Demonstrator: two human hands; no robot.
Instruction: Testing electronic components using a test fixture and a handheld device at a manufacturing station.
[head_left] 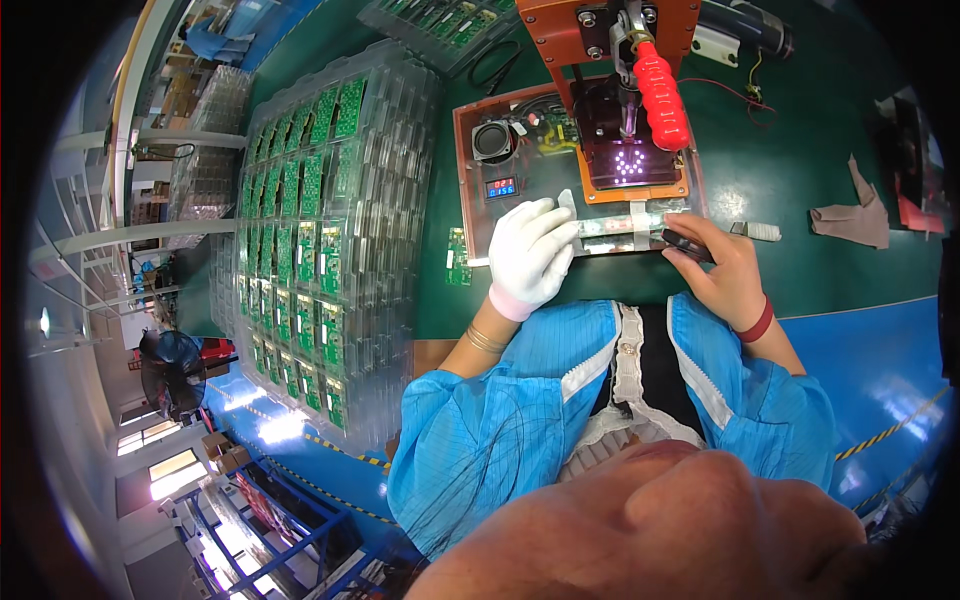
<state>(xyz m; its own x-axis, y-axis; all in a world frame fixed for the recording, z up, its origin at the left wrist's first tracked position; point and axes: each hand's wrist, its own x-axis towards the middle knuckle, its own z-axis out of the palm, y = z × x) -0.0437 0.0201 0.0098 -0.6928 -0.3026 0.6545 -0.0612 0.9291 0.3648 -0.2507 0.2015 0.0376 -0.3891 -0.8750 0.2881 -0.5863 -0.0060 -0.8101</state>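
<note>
Head view: the left hand (528,255), in a white glove, lies palm down with its fingers curled over the left end of a long narrow circuit strip (625,225) that lies crosswise along the front edge of a clear-topped test fixture (480,190). The right hand (722,270), bare with a red band at the wrist, is closed around a small dark tool (685,245) whose tip sits at the right end of the same strip. Just behind the strip, a lit grid of small lights (627,163) glows in a dark block under a press with a red handle (661,95). A small red-and-blue digital readout (501,187) and a round black speaker (493,141) sit in the fixture's left part. A single green circuit board (457,256) lies on the green surface (800,200) just left of the fixture, beside stacked clear trays of green boards (310,240). A crumpled brown cloth (855,215) lies well to the right.
</note>
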